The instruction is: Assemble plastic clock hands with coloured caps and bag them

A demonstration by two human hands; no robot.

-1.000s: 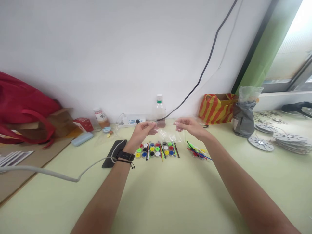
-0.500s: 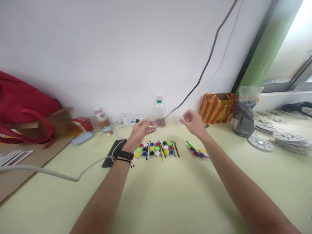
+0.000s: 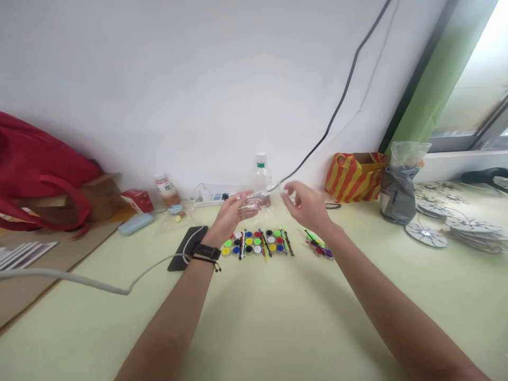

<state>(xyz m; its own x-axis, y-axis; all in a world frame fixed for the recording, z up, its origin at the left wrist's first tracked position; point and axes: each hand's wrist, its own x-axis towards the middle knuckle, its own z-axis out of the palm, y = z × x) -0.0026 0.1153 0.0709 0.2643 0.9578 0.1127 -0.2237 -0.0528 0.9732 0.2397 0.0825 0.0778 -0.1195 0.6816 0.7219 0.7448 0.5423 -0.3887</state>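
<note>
My left hand (image 3: 228,216), with a dark watch and cord on its wrist, is closed on a clear plastic bag (image 3: 260,200) held above the table. Just right of the bag, my right hand (image 3: 307,207) is raised with curled fingers, a gap showing between thumb and forefinger. Below the hands lie rows of small round coloured discs (image 3: 257,242) in green, yellow, blue, red, black and white. Thin coloured sticks (image 3: 263,246) lie in bunches between the discs. Under my right forearm is another pile of coloured sticks and discs (image 3: 318,244), partly covered by the arm.
A black phone-like slab (image 3: 178,259) with a cable lies by my left wrist. A bottle (image 3: 261,172) and power strip (image 3: 216,197) stand at the wall. On the right are a striped bag (image 3: 353,177), a grey bag (image 3: 400,193) and stacked patterned discs (image 3: 476,233).
My right hand has moved left toward the clear bag, its thumb and forefinger now apart. The bag shows more spread out at my left fingers, while the left hand stays nearly in place.
</note>
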